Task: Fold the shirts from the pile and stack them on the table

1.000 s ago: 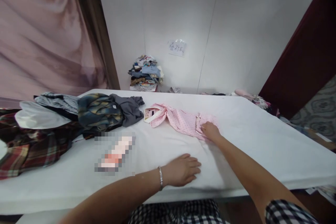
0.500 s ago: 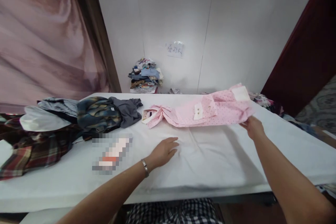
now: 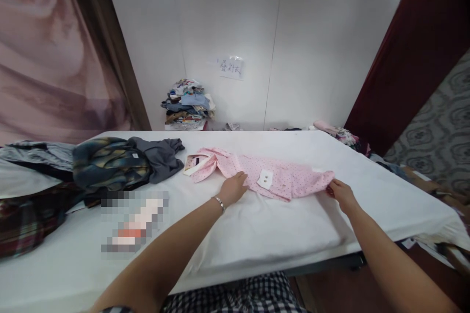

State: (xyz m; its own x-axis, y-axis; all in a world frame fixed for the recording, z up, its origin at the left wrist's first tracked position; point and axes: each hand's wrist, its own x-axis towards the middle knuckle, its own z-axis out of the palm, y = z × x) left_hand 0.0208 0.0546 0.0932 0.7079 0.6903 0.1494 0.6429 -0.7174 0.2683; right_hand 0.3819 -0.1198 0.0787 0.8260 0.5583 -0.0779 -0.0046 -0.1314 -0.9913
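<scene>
A pink dotted shirt [image 3: 253, 164] lies lengthwise across the white table, its white-edged collar pointing left and a white buttoned cuff [image 3: 265, 179] on top near the middle. My right hand [image 3: 341, 193] is closed on the hem at the right end, which is raised a little off the cloth. At the shirt's near edge, just right of the collar, my left hand [image 3: 234, 188] touches the fabric. Its fingertips are partly hidden against the shirt, so whether they pinch it does not show. A silver bracelet [image 3: 219, 203] circles the left wrist.
Dark plaid and grey clothes [image 3: 110, 164] are heaped on the table's left side, with a blurred-out patch [image 3: 134, 225] in front. A clothes stack [image 3: 189, 102] stands by the wall behind the table [image 3: 279, 239]. More clothes [image 3: 341, 134] lie beyond the right corner.
My right hand has brought the shirt's hem down and toward me, folding the right end over. My left hand has moved up from the bare cloth onto the shirt's near edge. The view has turned right.
</scene>
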